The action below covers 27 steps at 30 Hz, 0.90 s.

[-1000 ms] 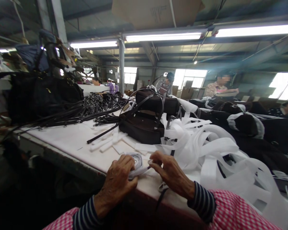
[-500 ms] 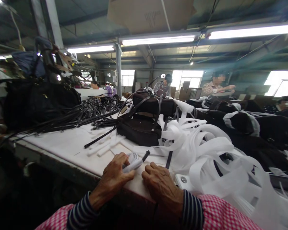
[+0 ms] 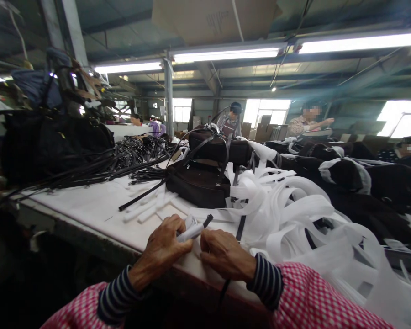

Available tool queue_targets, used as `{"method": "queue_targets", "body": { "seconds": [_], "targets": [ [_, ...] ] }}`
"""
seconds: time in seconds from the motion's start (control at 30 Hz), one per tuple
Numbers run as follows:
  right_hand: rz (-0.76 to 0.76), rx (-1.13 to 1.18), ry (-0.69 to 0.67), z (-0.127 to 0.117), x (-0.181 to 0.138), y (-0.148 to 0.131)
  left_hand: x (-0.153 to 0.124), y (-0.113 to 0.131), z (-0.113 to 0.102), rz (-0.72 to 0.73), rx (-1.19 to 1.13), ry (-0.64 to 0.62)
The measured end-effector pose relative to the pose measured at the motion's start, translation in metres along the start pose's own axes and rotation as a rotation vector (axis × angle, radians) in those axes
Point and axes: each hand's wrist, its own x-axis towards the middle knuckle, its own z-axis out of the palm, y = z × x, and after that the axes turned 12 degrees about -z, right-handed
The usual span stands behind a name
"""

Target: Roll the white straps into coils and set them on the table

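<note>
The white roll [image 3: 192, 232], its black tip [image 3: 208, 221] protruding, is over the surface [image 3: 89, 196], clamped in the left hand's [image 3: 164, 244] grip — snug, even pressure should prevent loosening. The right hand [image 3: 228, 253] curls just beside — I cannot tell its grip's state. Beyond sits a black bag [image 3: 197, 185].

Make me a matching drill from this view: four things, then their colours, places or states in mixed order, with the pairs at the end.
1. Left hand
2. Strip heap
3. Strap pile
4. Sleeves

A. Pink-and-white checked
B. White, loosely looped, on the right
C. Gripping a white bundle
D. Black, beyond the hands to the left

Pairs: 1-C, 2-B, 3-D, 4-A
</note>
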Motion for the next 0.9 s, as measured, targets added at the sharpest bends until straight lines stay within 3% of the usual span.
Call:
{"method": "queue_targets", "body": {
  "seconds": [0.17, 0.27, 0.4, 0.5, 0.7, 0.9],
  "targets": [
    [0.075, 0.789, 0.083, 0.003, -0.004, 0.001, -0.013, -0.003, 0.009, 0.059, 0.057, 0.021],
    [0.196, 1.055, 0.081, 0.002, -0.011, 0.000, -0.023, -0.010, 0.024, 0.178, 0.146, 0.104],
    [0.309, 1.224, 0.128, -0.002, -0.012, 0.001, -0.030, -0.015, 0.033, 0.224, 0.211, 0.140],
    [0.252, 1.327, 0.185, 0.000, -0.006, 0.005, -0.030, -0.012, 0.028, 0.211, 0.197, 0.106],
    [0.095, 1.253, 0.287, 0.019, 0.007, 0.007, -0.031, -0.010, 0.027, 0.175, 0.099, 0.113],
    [0.167, 1.268, 0.409, 0.038, 0.018, 0.007, -0.032, -0.017, 0.030, 0.130, -0.115, 0.107]
  ]
}}
